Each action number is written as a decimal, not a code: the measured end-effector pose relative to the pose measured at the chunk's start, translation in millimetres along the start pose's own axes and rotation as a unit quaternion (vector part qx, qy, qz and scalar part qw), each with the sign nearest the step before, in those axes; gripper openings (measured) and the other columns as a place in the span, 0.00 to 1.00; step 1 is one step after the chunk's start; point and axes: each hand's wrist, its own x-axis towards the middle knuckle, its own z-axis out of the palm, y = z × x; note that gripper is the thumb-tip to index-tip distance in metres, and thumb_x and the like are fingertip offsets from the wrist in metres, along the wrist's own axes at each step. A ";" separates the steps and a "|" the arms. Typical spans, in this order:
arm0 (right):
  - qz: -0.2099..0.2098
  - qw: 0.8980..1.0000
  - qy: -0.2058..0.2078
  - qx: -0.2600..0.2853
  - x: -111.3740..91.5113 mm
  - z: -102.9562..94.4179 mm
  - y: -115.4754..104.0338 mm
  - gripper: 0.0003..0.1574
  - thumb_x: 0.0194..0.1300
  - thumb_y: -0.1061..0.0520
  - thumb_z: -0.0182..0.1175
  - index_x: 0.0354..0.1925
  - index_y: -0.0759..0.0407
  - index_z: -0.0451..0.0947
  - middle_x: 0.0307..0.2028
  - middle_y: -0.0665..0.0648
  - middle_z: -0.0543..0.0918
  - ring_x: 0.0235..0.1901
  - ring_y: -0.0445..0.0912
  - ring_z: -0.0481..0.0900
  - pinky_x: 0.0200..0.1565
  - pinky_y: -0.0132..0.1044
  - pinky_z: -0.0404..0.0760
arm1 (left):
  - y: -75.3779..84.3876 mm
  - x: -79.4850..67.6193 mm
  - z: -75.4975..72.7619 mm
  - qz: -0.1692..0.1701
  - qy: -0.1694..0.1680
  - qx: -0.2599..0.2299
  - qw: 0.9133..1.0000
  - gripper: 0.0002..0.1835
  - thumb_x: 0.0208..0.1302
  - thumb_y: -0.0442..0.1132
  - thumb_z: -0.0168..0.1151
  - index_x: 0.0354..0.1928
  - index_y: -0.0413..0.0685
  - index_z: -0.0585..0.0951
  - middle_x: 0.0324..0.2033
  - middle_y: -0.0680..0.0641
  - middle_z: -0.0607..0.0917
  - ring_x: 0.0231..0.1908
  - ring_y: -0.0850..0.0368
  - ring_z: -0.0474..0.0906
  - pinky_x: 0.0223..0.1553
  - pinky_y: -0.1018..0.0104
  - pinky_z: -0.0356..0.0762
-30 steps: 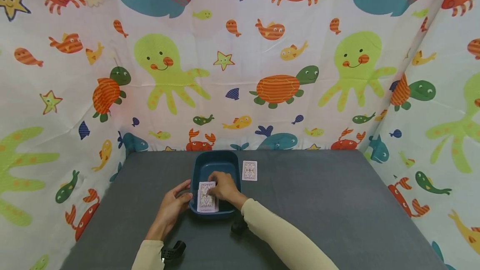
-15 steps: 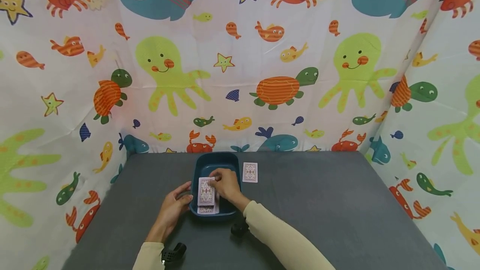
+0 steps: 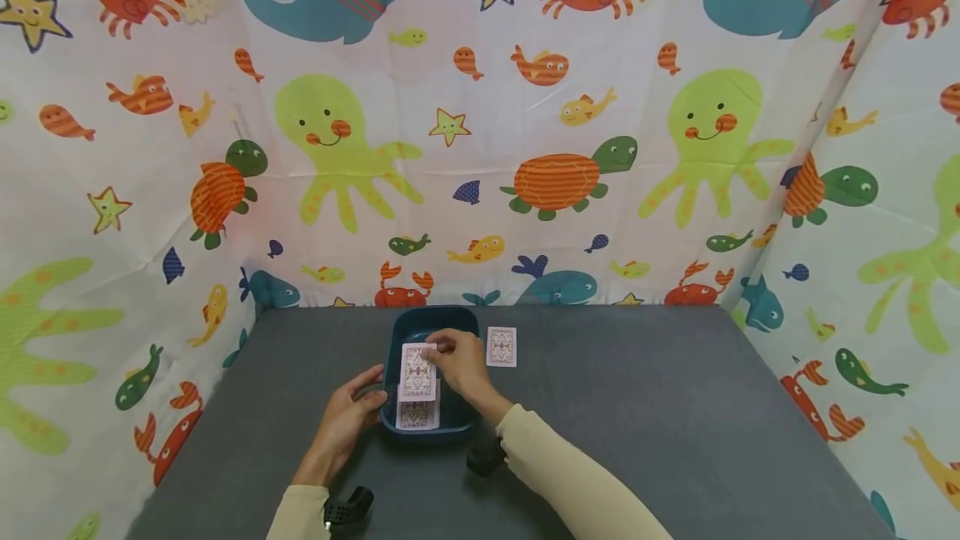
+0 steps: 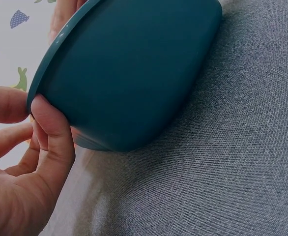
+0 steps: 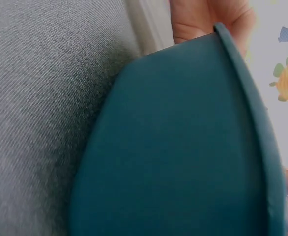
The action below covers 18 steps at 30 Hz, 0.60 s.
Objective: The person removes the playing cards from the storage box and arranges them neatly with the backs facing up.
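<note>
A dark blue plastic tray [image 3: 455, 422] sits on the grey table, playing cards [image 3: 417, 415] lying face down inside it. My right hand [image 3: 459, 363] pinches one playing card [image 3: 417, 379] by its right edge, above those cards, patterned back up. At the tray's left side my left hand [image 3: 349, 415] grips the rim. The left wrist view shows that left hand [image 4: 41, 162] with its thumb and a finger at the rim of the tray [image 4: 129, 73]. In the right wrist view the tray's wall [image 5: 173, 137] hides most of the right hand.
Just right of the tray, another face-down playing card [image 3: 502, 347] lies on the grey table [image 3: 637, 407]. A white curtain [image 3: 480, 223] printed with sea animals hangs behind and along both sides.
My right hand has lifted the card and moved it away from me, up the tray, uncovering more of the cards beneath. My left hand has stayed at the tray's rim.
</note>
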 end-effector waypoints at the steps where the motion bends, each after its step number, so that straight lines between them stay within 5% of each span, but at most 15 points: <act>1: -0.001 1.000 -0.001 0.005 -1.0 -3.2 -0.9 0.09 0.58 0.55 0.71 0.39 0.53 0.87 0.29 0.52 0.85 0.27 0.38 0.77 0.31 0.30 0.77 | -0.1 0.3 0.3 -0.001 0.000 0.000 1.000 0.29 0.69 0.30 0.55 0.71 0.47 0.67 0.65 0.41 0.68 0.47 0.54 0.77 0.40 0.64 0.79; 18: 0.002 1.000 0.012 0.025 -12.5 -45.7 2.9 0.10 0.59 0.54 0.70 0.41 0.54 0.87 0.28 0.53 0.85 0.27 0.40 0.78 0.32 0.31 0.78 | 0.5 0.0 0.1 0.001 0.006 0.011 1.000 0.29 0.69 0.30 0.55 0.71 0.47 0.67 0.65 0.40 0.68 0.46 0.53 0.76 0.39 0.65 0.78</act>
